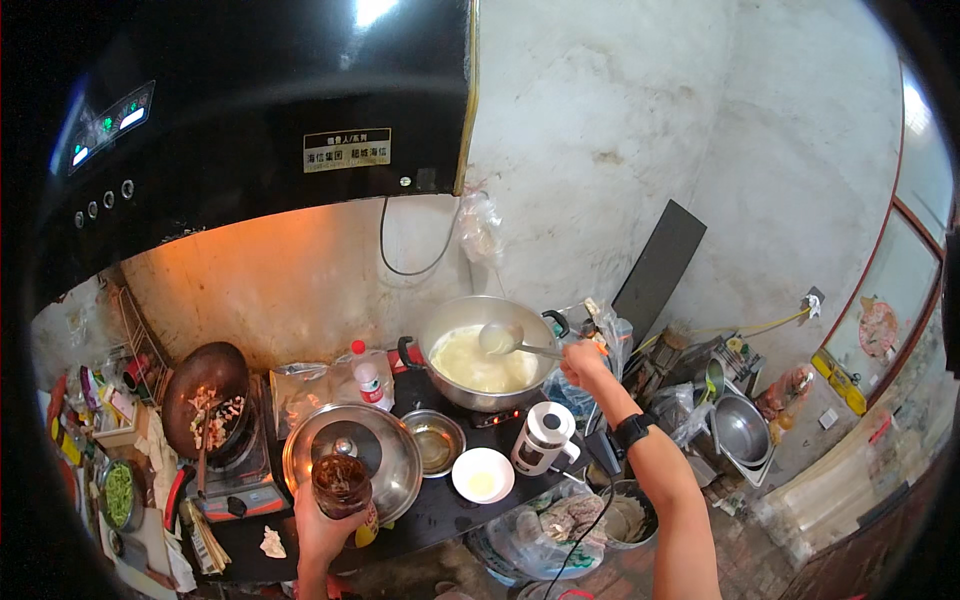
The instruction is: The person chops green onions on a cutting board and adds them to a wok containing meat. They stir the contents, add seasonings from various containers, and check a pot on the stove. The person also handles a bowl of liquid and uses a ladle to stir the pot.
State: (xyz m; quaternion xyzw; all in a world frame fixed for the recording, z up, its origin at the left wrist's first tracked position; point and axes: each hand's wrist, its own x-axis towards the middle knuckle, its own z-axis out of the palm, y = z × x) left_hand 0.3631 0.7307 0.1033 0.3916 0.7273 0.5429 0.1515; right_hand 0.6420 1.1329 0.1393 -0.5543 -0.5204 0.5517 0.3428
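My right hand (pixel 583 363) grips the handle of a metal ladle (pixel 501 339), whose bowl is over the pale, cloudy liquid in a wide two-handled steel pot (pixel 431 330). Around an open glass jar (pixel 341 484) with dark contents, my left hand (pixel 324 525) is closed. That jar is in front of a domed steel lid (pixel 397 465) with a knob, lying on the dark counter. Between lid and pot stands a small metal bowl (pixel 433 442) with some liquid. A white bowl (pixel 483 475) with a little pale liquid is beside a white electric kettle (pixel 546 439).
At left, a wok (pixel 202 360) of chopped food rests on a stove (pixel 244 491), near a bowl of green vegetables (pixel 118 495). A red-capped bottle (pixel 367 379) stands by the wall. A black range hood (pixel 247 97) hangs overhead. A cable runs down past plastic bags at lower right.
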